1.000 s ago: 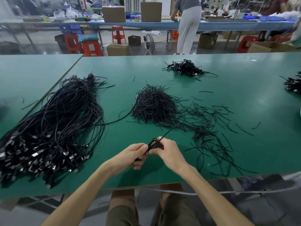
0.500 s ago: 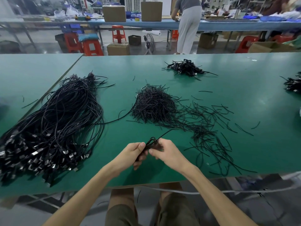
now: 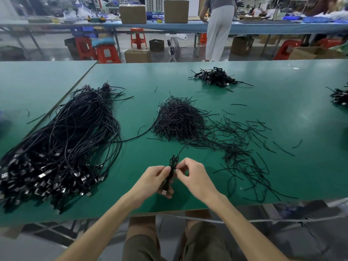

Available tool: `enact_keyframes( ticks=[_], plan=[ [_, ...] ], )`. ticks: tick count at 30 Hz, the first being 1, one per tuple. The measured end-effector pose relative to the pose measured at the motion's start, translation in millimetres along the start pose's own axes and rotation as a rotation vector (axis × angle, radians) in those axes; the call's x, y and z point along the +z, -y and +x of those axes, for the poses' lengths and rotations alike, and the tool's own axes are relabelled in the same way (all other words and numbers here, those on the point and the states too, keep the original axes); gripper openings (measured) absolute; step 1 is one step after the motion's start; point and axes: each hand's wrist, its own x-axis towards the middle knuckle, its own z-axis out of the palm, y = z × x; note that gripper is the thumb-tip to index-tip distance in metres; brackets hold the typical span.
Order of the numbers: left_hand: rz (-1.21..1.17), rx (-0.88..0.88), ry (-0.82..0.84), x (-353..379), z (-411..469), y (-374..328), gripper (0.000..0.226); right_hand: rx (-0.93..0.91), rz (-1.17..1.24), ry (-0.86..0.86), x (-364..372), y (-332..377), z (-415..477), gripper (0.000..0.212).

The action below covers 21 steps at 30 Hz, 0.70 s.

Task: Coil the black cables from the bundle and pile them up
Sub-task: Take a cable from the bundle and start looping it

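A small coiled black cable [image 3: 172, 166] stands upright between my two hands above the near part of the green table [image 3: 282, 102]. My left hand [image 3: 152, 180] grips the coil's lower half, where a metal plug shows. My right hand [image 3: 192, 176] pinches a thin black tie at the coil's middle; a loose tail runs up from the coil. The big bundle of long black cables [image 3: 62, 140] with metal plugs lies at the left. A pile of coiled cables [image 3: 214, 77] sits far back, right of centre.
A heap of short black ties [image 3: 178, 119] lies mid-table, with several loose ties scattered to its right [image 3: 244, 147]. Another dark cable heap [image 3: 339, 96] sits at the right edge. Beyond the table are red stools, cardboard boxes and a standing person [image 3: 218, 25].
The coil has turned from lying sideways to standing upright between my hands. My right hand has shifted from covering it to pinching at its middle; its plug end now shows below my left fingers.
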Motion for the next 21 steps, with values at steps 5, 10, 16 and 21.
enact_keyframes(
  ticks=[5,10,16,21],
  plan=[
    [-0.058,0.055,-0.102,1,-2,-3,0.021,-0.145,-0.161,-0.081,7,3,0,0.003],
    [0.196,0.300,0.016,-11,-6,-4,0.062,-0.216,-0.148,-0.098,0,10,0,0.002],
    [0.788,0.449,-0.058,-22,-15,-23,0.069,-0.224,0.008,-0.068,-8,26,-3,0.007],
    [1.106,0.628,-0.291,-23,-20,-44,0.041,-0.225,0.089,-0.110,-7,34,-2,0.007]
  ],
)
